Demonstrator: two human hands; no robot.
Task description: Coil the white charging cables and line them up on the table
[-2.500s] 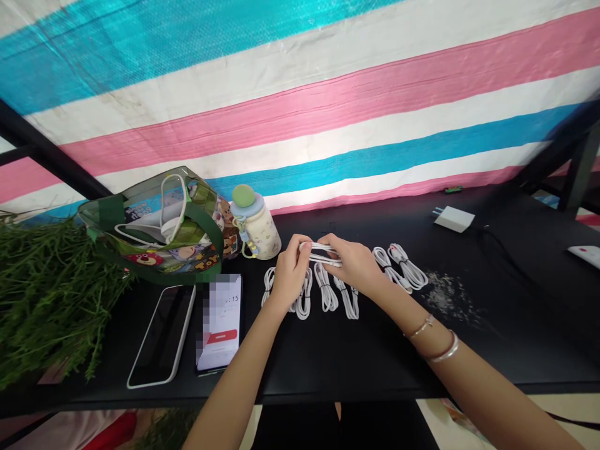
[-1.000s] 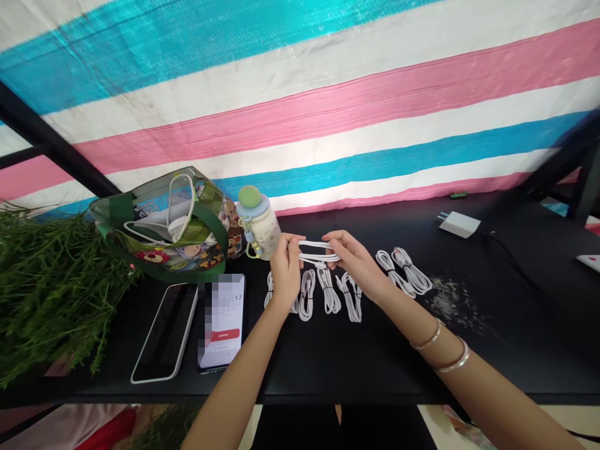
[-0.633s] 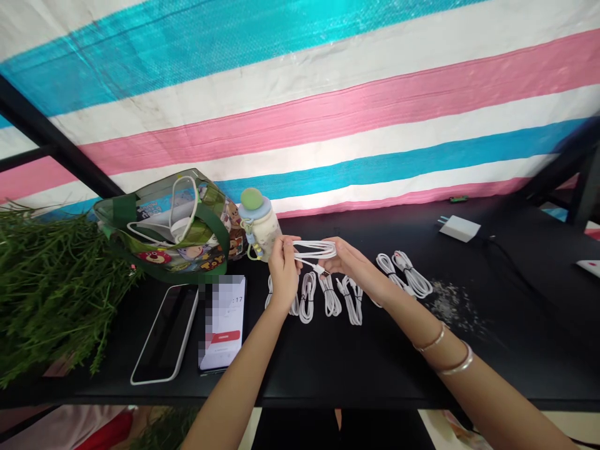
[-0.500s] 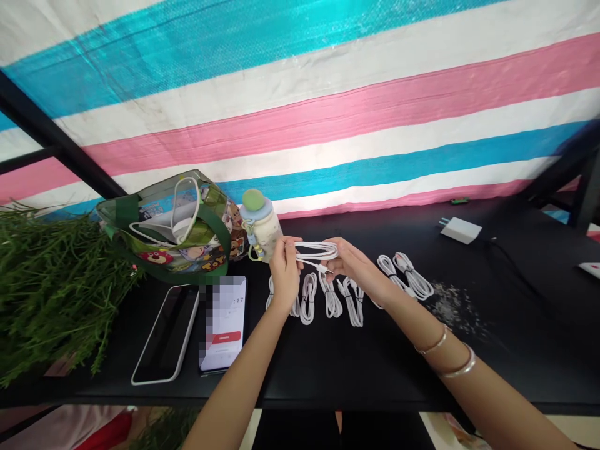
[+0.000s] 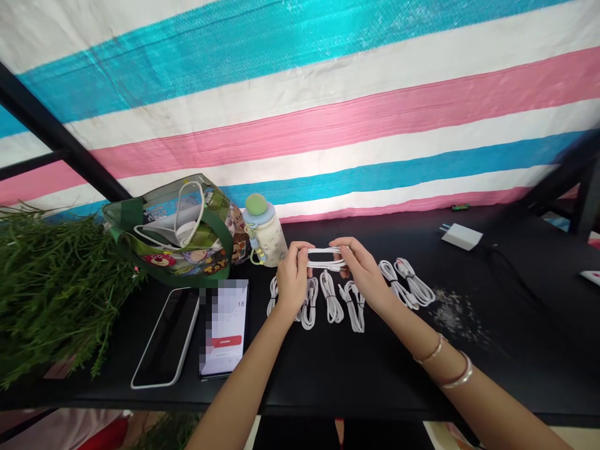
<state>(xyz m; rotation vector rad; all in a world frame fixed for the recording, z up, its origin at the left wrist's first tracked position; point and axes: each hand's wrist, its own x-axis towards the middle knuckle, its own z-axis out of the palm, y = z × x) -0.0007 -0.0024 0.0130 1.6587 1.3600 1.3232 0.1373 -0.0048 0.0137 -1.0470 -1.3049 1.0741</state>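
while both hands point(image 5: 328, 275) pinch looped white cable point(image 5: 325, 258) (above table point(image 5: 328, 369))

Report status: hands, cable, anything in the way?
Left hand and right hand both pinch a folded white cable above the table. Bundled cables lie right beneath; bottle close at left.

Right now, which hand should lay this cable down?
Probably right: both hold the coiled cable, but the right hand is over the row's gap; the left hand is over laid bundles.

Black table point(image 5: 328, 369): coiled cables point(image 5: 332, 304), phones point(image 5: 166, 336), bag point(image 5: 173, 234), bottle point(image 5: 266, 231), charger point(image 5: 462, 236)
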